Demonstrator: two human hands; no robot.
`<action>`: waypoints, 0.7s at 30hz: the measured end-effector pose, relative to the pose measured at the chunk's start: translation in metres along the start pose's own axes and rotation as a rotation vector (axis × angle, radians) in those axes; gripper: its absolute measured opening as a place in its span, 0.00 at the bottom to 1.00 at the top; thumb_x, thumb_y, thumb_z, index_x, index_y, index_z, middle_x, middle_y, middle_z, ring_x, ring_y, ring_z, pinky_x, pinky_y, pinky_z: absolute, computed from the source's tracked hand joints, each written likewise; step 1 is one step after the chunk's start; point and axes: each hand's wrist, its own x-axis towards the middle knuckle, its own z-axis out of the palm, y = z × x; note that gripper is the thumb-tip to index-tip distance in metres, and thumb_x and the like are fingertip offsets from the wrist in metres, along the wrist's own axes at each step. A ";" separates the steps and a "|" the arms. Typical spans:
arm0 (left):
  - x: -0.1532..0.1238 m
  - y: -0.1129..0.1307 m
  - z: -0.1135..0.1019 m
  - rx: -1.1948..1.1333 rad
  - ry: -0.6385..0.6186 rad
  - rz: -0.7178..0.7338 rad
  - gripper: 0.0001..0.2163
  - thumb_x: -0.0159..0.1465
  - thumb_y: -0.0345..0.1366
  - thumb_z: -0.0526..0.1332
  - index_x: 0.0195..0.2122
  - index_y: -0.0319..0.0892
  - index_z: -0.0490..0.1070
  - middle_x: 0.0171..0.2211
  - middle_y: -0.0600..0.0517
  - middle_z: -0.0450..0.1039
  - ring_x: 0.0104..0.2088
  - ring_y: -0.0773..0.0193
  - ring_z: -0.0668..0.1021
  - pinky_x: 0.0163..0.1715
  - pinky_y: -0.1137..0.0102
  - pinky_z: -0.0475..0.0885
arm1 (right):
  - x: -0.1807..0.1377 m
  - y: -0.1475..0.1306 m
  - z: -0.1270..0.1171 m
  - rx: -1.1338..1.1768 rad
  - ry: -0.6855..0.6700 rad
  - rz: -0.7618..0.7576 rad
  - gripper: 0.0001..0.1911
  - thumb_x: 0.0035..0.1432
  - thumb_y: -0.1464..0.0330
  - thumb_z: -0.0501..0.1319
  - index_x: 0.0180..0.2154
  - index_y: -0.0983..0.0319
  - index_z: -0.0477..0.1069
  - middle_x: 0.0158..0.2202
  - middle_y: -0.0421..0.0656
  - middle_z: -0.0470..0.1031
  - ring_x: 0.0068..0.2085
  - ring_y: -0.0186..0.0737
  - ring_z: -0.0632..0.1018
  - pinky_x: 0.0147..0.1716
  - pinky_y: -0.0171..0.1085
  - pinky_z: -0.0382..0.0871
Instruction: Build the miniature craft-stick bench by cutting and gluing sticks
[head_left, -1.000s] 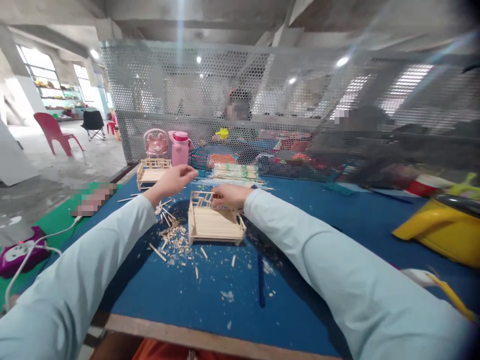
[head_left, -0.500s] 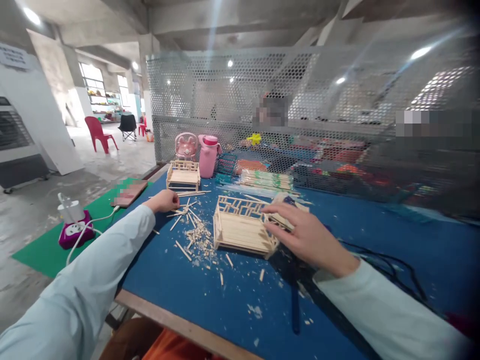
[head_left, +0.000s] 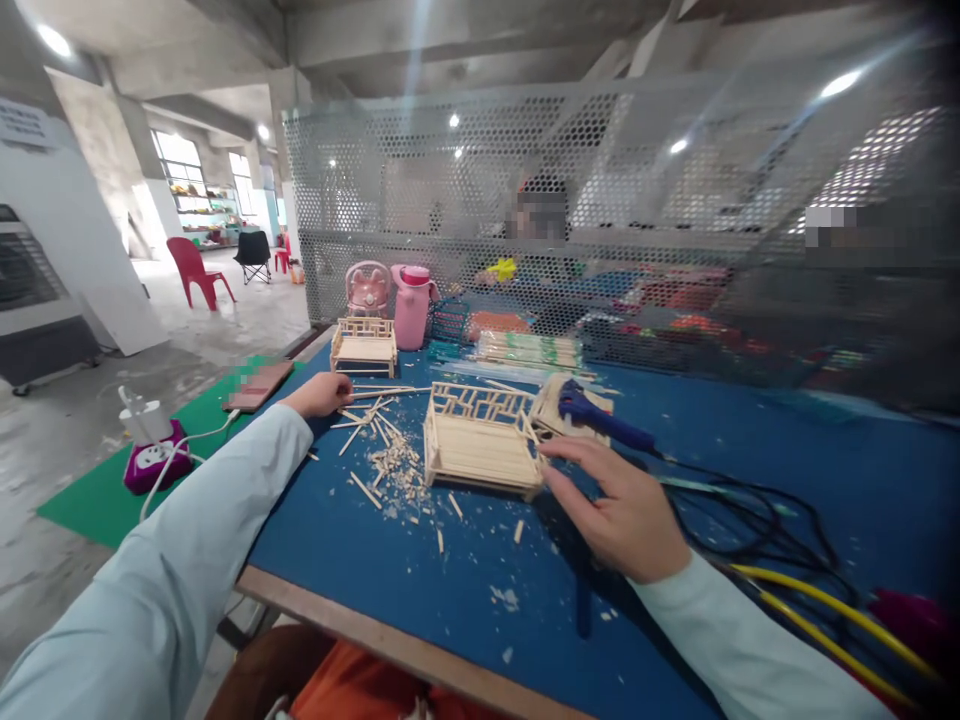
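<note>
A small wooden-stick bed frame [head_left: 480, 445] sits on the blue table [head_left: 675, 610]. My right hand [head_left: 619, 505] rests on the table just right of it, fingers spread, fingertips near its right corner. My left hand [head_left: 324, 393] lies far left by loose sticks [head_left: 375, 415], its fingers curled in a pinch; what they hold is hidden. Stick offcuts [head_left: 394, 470] lie scattered between the hands. A blue-handled tool [head_left: 600, 420] lies behind my right hand on a wooden piece.
A second stick bed [head_left: 364, 346], a pink bottle [head_left: 412, 305] and stick bundles [head_left: 529, 350] stand at the back by a perforated screen [head_left: 600, 200]. Black and yellow cables [head_left: 772, 520] lie at right. People sit behind the screen. A power strip [head_left: 150, 455] is on the floor.
My right hand has drawn back from the bed frame toward me, uncovering the blue tool. My left hand stays by the loose sticks. The camera view shifted slightly.
</note>
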 end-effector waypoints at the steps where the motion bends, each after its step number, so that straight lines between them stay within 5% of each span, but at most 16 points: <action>1: -0.001 0.001 -0.002 0.000 0.020 -0.002 0.13 0.63 0.40 0.57 0.45 0.39 0.69 0.44 0.47 0.72 0.41 0.61 0.75 0.42 0.61 0.72 | 0.000 -0.001 0.000 0.006 -0.001 0.010 0.09 0.57 0.66 0.55 0.37 0.58 0.73 0.37 0.46 0.78 0.39 0.43 0.79 0.42 0.42 0.73; 6: -0.009 0.016 -0.011 -0.011 0.171 -0.010 0.13 0.62 0.40 0.55 0.39 0.40 0.74 0.39 0.43 0.75 0.44 0.55 0.75 0.43 0.66 0.67 | 0.000 -0.004 0.002 0.016 0.028 -0.002 0.08 0.57 0.67 0.55 0.37 0.59 0.72 0.36 0.46 0.78 0.38 0.43 0.79 0.41 0.41 0.73; 13: -0.008 0.041 0.004 -0.109 0.014 0.021 0.10 0.51 0.42 0.62 0.21 0.41 0.75 0.21 0.49 0.75 0.27 0.59 0.75 0.29 0.70 0.65 | 0.002 -0.008 0.001 0.027 0.008 0.017 0.08 0.57 0.67 0.55 0.36 0.58 0.71 0.35 0.46 0.78 0.37 0.42 0.79 0.40 0.40 0.73; 21: -0.011 0.021 -0.018 -0.279 0.093 -0.052 0.14 0.59 0.41 0.53 0.27 0.38 0.75 0.24 0.48 0.76 0.23 0.65 0.73 0.26 0.72 0.66 | 0.002 -0.007 0.002 0.003 0.046 -0.066 0.06 0.57 0.69 0.56 0.36 0.60 0.70 0.34 0.46 0.78 0.35 0.40 0.79 0.38 0.38 0.74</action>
